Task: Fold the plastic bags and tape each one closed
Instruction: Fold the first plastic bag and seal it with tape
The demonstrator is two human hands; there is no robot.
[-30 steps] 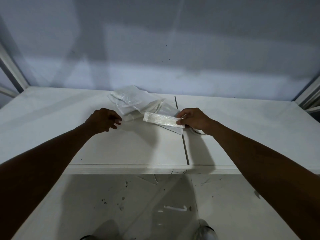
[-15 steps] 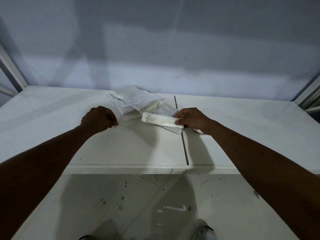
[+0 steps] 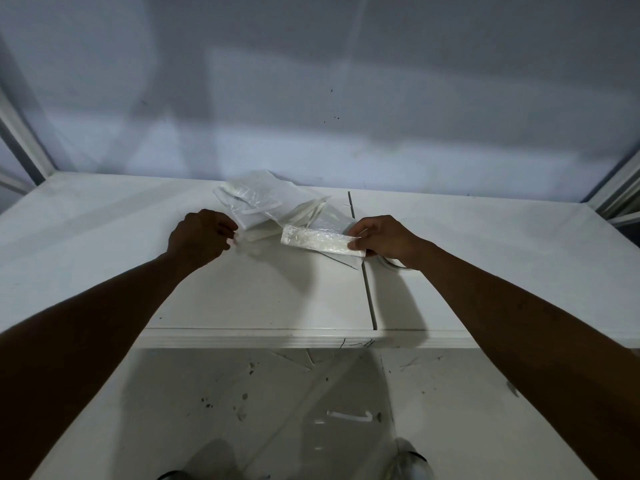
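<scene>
A folded bag (image 3: 317, 241), pressed into a narrow strip, is pinched at its right end between the thumb and fingers of the right hand (image 3: 384, 239). The strip is held just above the white table (image 3: 259, 299), its left end free, near the seam (image 3: 369, 296) that runs from the far side to the near edge. A loose pile of bags (image 3: 265, 206) lies just beyond the strip, towards the far wall (image 3: 311, 98). The left hand (image 3: 199, 237) is kept at the near-left corner of that pile with its fingers curled; whether anything is gripped in it cannot be told. A pale ring (image 3: 393, 264) is partly hidden under the right hand. A spotted floor (image 3: 242, 410) is seen below the table's near edge.
</scene>
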